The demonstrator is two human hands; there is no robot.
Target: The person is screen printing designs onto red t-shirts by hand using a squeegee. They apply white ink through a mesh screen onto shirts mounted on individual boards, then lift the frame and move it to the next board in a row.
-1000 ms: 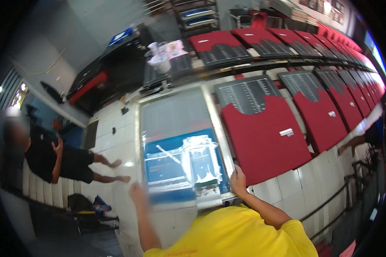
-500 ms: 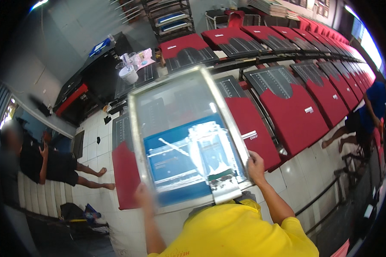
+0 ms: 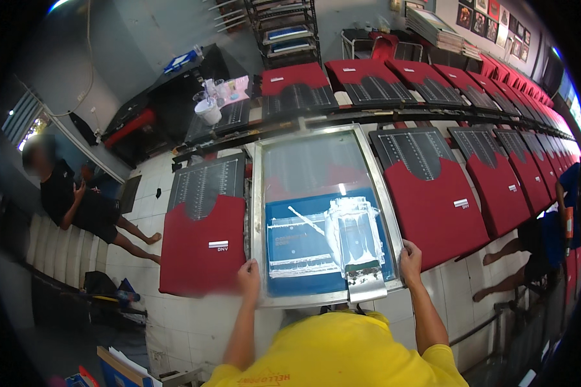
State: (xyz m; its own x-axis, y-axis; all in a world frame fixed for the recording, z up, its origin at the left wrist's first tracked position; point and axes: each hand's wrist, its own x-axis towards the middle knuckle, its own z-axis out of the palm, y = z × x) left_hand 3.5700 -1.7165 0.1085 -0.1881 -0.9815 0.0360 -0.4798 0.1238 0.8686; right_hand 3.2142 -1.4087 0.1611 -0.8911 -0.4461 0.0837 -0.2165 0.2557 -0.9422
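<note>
My left hand [image 3: 249, 278] is closed around the lower left edge of a metal-framed printing screen [image 3: 257, 193]. My right hand [image 3: 410, 260] grips the lower right edge. The screen lies over a board in the near row, its mesh pale at the far end and blue at the near end. White ink [image 3: 352, 222] is smeared across the blue part. A squeegee [image 3: 366, 285] with a metal handle and green blade rests at the near end, between my hands. Beneath the far mesh, red cloth shows through.
Red shirts [image 3: 436, 209] cover black boards in two rows, with another red shirt [image 3: 203, 248] on my left. Beyond stands a white tub [image 3: 207, 111] near cups. One person [image 3: 68, 193] sits at left; another [image 3: 549, 232] is at right. A rack [image 3: 284, 32] stands behind.
The screen has swung from a tilt to nearly straight and shifted right, both hands moving with it. The red shirt on the left has come more fully into view.
</note>
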